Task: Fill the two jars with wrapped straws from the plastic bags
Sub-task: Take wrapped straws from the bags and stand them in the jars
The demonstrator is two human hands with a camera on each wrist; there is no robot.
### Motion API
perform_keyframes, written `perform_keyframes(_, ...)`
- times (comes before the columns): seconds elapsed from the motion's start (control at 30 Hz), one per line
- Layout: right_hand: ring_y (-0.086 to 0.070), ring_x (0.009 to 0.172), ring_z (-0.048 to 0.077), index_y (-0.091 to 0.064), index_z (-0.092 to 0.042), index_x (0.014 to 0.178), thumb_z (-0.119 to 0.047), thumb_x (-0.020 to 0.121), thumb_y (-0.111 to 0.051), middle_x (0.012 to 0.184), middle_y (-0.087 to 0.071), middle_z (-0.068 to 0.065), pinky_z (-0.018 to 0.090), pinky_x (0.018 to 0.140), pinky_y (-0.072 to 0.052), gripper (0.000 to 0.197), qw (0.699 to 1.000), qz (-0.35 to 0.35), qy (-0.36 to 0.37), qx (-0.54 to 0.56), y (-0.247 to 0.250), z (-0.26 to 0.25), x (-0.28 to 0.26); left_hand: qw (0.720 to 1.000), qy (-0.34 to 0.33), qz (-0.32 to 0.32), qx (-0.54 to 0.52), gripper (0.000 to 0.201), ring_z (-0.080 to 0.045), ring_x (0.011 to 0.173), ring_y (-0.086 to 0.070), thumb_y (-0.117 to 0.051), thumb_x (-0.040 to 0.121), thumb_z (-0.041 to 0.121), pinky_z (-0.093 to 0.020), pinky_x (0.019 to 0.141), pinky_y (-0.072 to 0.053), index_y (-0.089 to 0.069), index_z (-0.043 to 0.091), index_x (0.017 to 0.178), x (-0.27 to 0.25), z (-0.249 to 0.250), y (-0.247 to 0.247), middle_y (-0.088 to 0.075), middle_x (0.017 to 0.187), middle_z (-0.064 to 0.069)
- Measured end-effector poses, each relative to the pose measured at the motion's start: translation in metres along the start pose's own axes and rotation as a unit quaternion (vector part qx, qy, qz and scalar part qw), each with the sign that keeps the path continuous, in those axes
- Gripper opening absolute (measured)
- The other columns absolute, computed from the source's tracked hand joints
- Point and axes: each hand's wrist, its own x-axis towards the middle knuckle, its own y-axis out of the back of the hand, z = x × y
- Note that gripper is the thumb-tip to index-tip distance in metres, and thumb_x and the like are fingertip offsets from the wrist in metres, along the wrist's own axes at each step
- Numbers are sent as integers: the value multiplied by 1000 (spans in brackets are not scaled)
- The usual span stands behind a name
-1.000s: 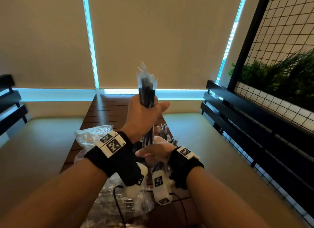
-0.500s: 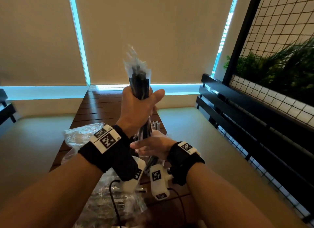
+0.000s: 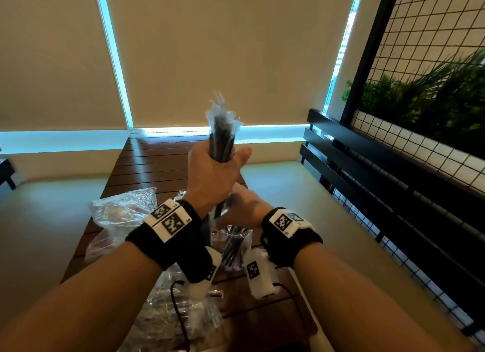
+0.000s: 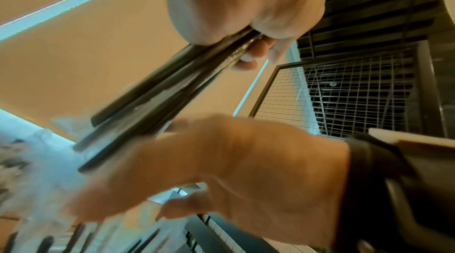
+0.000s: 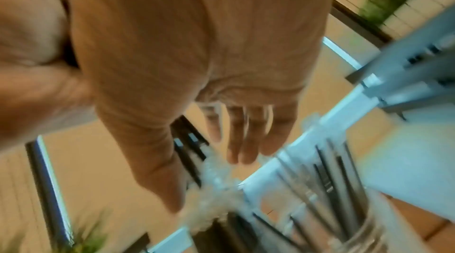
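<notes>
My left hand [image 3: 217,173] is raised over the table and grips a bundle of black straws in clear wrappers [image 3: 222,136], held upright. The left wrist view shows the bundle [image 4: 157,99] slanting down out of that fist. My right hand [image 3: 240,210] is just below, fingers straight [image 5: 246,134], at the lower ends of the straws. I cannot tell whether it touches them. Under it stands a clear glass jar [image 3: 235,246] with several black straws in it, also seen blurred in the right wrist view as the jar [image 5: 357,218]. Only one jar shows plainly.
A crumpled clear plastic bag [image 3: 123,212] lies on the slatted wooden table [image 3: 147,162] at the left. Another bag [image 3: 168,322] lies near the front under my left forearm. A black slatted bench back [image 3: 367,173] and a wire grid with plants [image 3: 433,94] stand on the right.
My left hand keeps the bundle raised. My right hand has come up a little closer under it, and the jar now shows below the right hand.
</notes>
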Motion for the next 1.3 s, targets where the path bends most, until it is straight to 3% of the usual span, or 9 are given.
perform_keyframes(0.17,-42,127,25,-17,-33,149,-50,53,-90,138,-43,3,50,103,-43,121,976,203,-71,-41,6,39,-18,999,28,24,15,40,-35,53,-57,-76,84,23,-48,60,-57,-49,15,55,7,-27,5,-50,46,3)
perform_keyframes(0.3,-30,143,31,16,-33,153,-59,41,-93,159,-28,10,56,113,-31,158,977,139,-156,33,-21,80,-14,999,51,17,7,41,-37,54,-57,-77,81,29,-53,61,-56,-50,7,57,4,-50,-5,-52,51,-13)
perform_keyframes(0.4,-32,145,24,17,-28,155,-54,39,-96,160,-29,4,48,116,-31,163,973,93,-148,151,-38,98,-9,998,66,8,2,42,-38,59,-60,-78,81,31,-53,63,-56,-51,9,58,3,-60,-18,-56,56,-18)
perform_keyframes(0.5,-45,131,9,-24,-25,151,-42,47,-97,136,-47,-23,28,106,-40,128,975,93,-116,167,-48,107,0,997,80,6,-6,41,-32,55,-58,-79,80,31,-54,62,-56,-49,16,56,7,-66,-29,-53,50,-7)
perform_keyframes(0.57,-55,119,7,-42,-41,128,-47,47,-96,116,-57,-27,32,101,-48,97,976,131,-109,138,-54,104,8,996,86,1,-19,41,-36,56,-59,-78,80,32,-54,62,-56,-50,11,58,11,-71,-37,-53,51,-4)
perform_keyframes(0.63,-55,118,13,-43,-42,130,-66,39,-87,122,-57,-16,43,99,-50,103,976,157,-114,97,-56,99,19,996,88,-10,-33,47,-36,55,-56,-77,79,36,-55,61,-55,-49,4,61,12,-77,-44,-52,53,-8)
perform_keyframes(0.77,-54,117,15,-45,-29,129,-62,41,-87,124,-56,-8,42,99,-50,103,965,188,-141,119,-58,103,35,994,93,-17,-57,51,-33,52,-51,-77,83,30,-52,61,-53,-47,-7,65,13,-86,-52,-50,54,-21)
perform_keyframes(0.97,-64,80,11,-69,-23,102,-33,76,-78,83,-66,-14,21,68,-48,29,948,231,-155,155,-67,110,41,995,49,-18,-87,38,-21,50,-51,-73,88,18,-28,53,-47,-50,4,61,35,-57,-45,-47,53,-15)
perform_keyframes(1.3,-65,79,21,-70,-22,99,-32,87,-66,80,-63,-5,25,67,-46,16,932,258,-184,179,-66,104,43,986,35,55,-151,37,-18,40,-41,-70,81,4,-29,50,-45,-45,16,57,70,-37,-19,-40,52,-8)
